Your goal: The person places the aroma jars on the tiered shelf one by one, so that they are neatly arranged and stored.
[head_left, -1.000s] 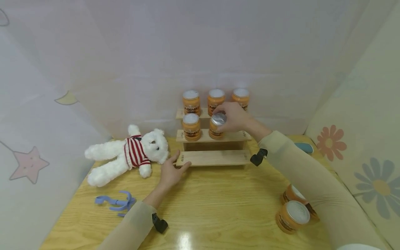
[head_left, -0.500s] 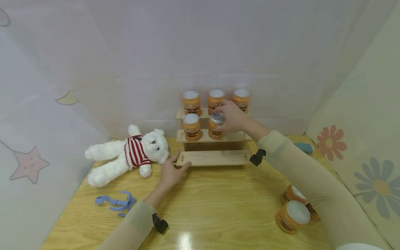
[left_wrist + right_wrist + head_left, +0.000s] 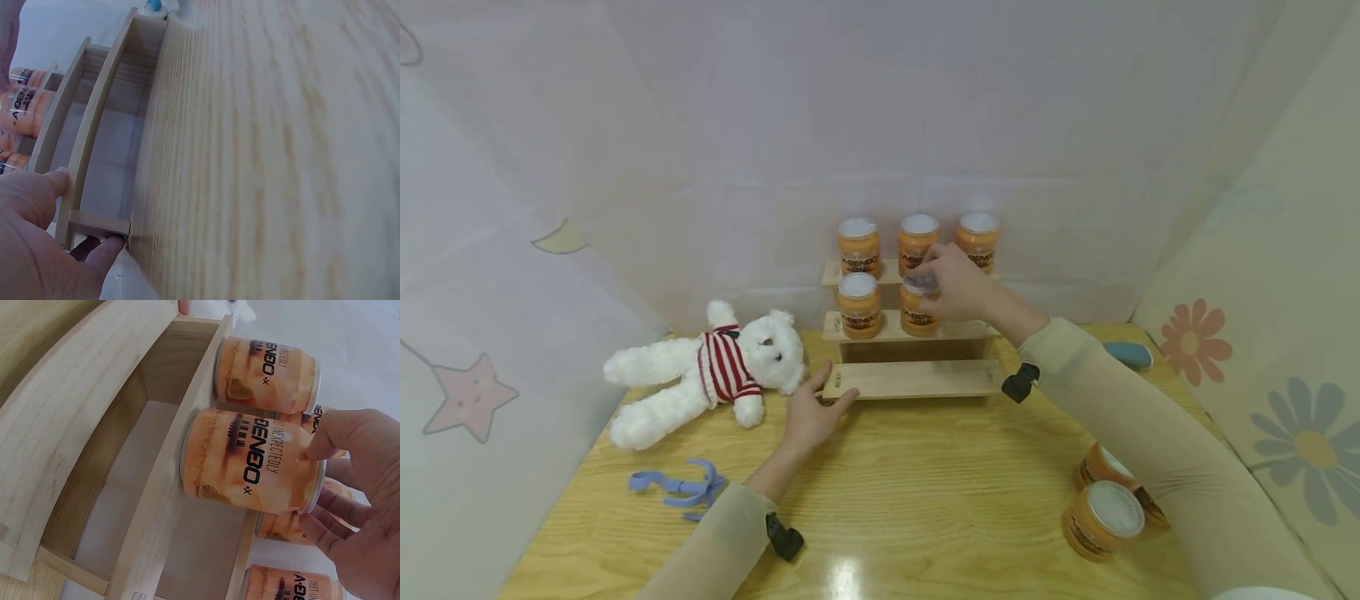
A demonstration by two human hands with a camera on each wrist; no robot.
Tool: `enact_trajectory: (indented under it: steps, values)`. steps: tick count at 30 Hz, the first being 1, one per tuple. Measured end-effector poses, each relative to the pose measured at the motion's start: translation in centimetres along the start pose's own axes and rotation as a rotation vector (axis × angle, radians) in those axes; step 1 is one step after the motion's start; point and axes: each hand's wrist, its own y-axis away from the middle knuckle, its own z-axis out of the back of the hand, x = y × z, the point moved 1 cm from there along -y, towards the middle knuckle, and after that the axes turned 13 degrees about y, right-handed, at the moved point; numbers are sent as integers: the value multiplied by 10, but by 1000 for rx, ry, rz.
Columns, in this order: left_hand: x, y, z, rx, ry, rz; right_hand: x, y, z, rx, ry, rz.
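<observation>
A three-step wooden display rack stands against the back wall. My left hand holds its lower left end, thumb on the front board and fingers at the end piece. On the middle step, my right hand grips an orange can by its silver-lidded top. In the right wrist view this can stands upright on the board, thumb and fingers around its rim. Another can stands to its left. Three more line the top step, including the left one; my right hand partly covers the others.
A white teddy bear in a striped sweater lies left of the rack. In front of it is a blue-purple clawed holder. More orange cans are at the right, partly behind my sleeve. A teal object lies at the back right.
The gripped can has shifted slightly left and straightened on the middle step, and its lid has levelled. My left hand has stayed on the rack.
</observation>
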Motion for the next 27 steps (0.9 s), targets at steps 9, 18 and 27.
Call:
enact_trajectory:
  steps: [9,18,27]
  values:
    - [4,-1,0,-5,-11,4,0,2,3,-15,-14,23]
    - [6,-4,-1,-7,-24,-8,-26,28,24,-83,-123,51]
    - [6,-4,-2,2,6,7,-60,84,56,16,-118,40]
